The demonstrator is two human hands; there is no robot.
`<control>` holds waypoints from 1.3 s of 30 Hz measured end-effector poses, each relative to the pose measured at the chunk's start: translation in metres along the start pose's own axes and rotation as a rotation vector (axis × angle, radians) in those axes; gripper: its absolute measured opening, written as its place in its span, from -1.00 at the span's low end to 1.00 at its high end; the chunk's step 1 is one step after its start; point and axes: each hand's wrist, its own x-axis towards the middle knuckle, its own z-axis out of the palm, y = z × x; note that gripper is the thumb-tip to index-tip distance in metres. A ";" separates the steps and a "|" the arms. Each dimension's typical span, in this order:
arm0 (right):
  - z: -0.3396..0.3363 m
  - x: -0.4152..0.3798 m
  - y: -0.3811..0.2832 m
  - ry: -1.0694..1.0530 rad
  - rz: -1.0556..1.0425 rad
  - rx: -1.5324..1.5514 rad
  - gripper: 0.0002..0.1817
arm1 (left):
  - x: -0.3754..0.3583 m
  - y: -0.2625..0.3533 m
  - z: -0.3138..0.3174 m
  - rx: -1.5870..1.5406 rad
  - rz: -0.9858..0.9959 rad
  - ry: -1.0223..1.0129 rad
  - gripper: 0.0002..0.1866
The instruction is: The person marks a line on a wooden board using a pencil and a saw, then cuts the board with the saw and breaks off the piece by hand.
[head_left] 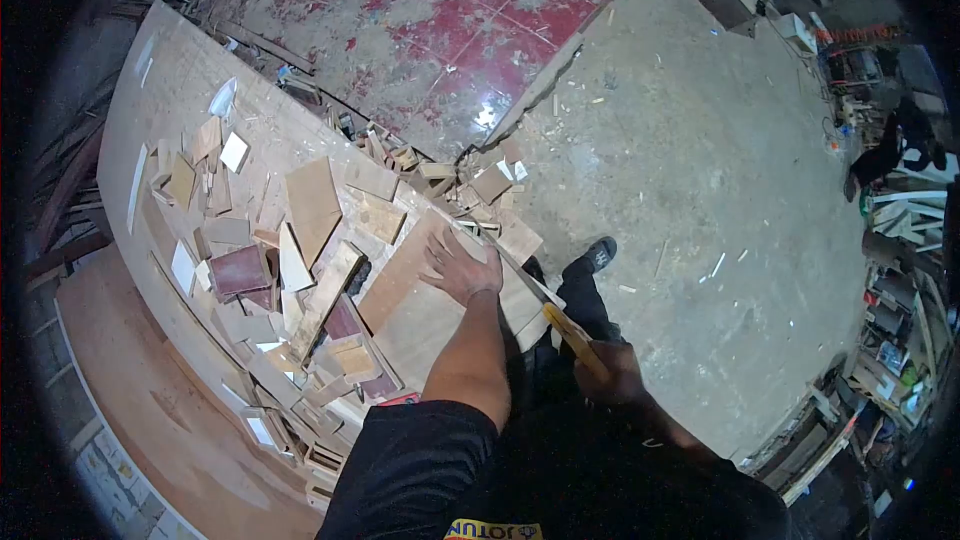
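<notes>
My left hand lies flat with spread fingers on a plywood board at the near edge of the workbench. A brown strip of the board's surface shows beside the fingers. My right hand is wrapped round the yellow handle of a handsaw. Its thin blade slants up and left from the handle, along the board's right side and close past my left hand. Part of the blade's far end is hard to make out against the wood.
Wood offcuts lie heaped across the workbench, left of the board. More scraps are piled on the floor beyond its edge. My shoe stands on the concrete floor, strewn with slivers. Clutter lines the right side.
</notes>
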 end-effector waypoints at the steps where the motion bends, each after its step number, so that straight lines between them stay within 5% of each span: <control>1: 0.005 0.007 -0.004 -0.016 0.057 0.005 -0.86 | 0.001 0.000 0.001 0.005 0.004 0.004 -0.09; 6: 0.059 0.068 0.041 0.018 -0.179 -0.015 -0.86 | 0.006 0.001 -0.003 0.043 -0.023 -0.061 -0.08; 9: 0.023 0.038 0.001 -0.071 -0.031 -0.089 -0.86 | 0.001 0.000 -0.002 0.031 -0.020 -0.063 -0.08; 11: -0.004 0.002 -0.015 -0.057 0.345 0.361 -0.87 | 0.003 0.001 0.001 0.019 -0.022 -0.058 -0.08; 12: -0.003 0.001 -0.013 -0.064 0.345 0.358 -0.87 | 0.002 -0.001 0.001 0.007 -0.026 -0.053 -0.07; 14: 0.005 -0.001 -0.002 0.029 -0.027 -0.085 -0.88 | 0.001 -0.002 0.000 0.020 -0.025 -0.056 -0.08; 20: 0.045 0.056 0.023 0.005 -0.173 0.126 -0.84 | 0.007 0.003 -0.007 0.039 -0.020 -0.063 -0.07; 21: 0.027 0.041 0.001 -0.145 0.196 0.278 -0.82 | 0.001 0.000 -0.007 0.038 -0.005 -0.070 -0.07; 22: 0.017 0.028 0.003 -0.138 0.187 0.274 -0.82 | 0.003 0.002 -0.005 0.030 -0.001 -0.063 -0.07; 24: 0.001 0.000 0.006 0.010 -0.159 -0.065 -0.85 | 0.001 -0.001 -0.002 0.049 0.002 -0.022 -0.07; 30: 0.048 0.061 0.027 -0.007 -0.307 -0.111 -0.90 | 0.004 -0.001 -0.003 0.066 -0.020 -0.083 -0.07; 33: 0.052 0.066 0.029 0.011 -0.353 -0.183 -0.86 | 0.001 -0.004 0.006 -0.029 0.022 0.043 -0.12; 34: 0.046 0.043 0.033 0.008 -0.338 -0.181 -0.86 | -0.007 -0.009 0.009 -0.023 0.026 0.030 -0.12; 36: 0.022 0.013 0.042 -0.078 0.018 0.006 -0.84 | 0.002 -0.005 0.012 -0.046 0.025 0.066 -0.15; 39: -0.014 -0.007 -0.014 -0.204 0.216 -0.165 -0.84 | 0.002 -0.003 -0.001 -0.028 0.007 0.009 -0.14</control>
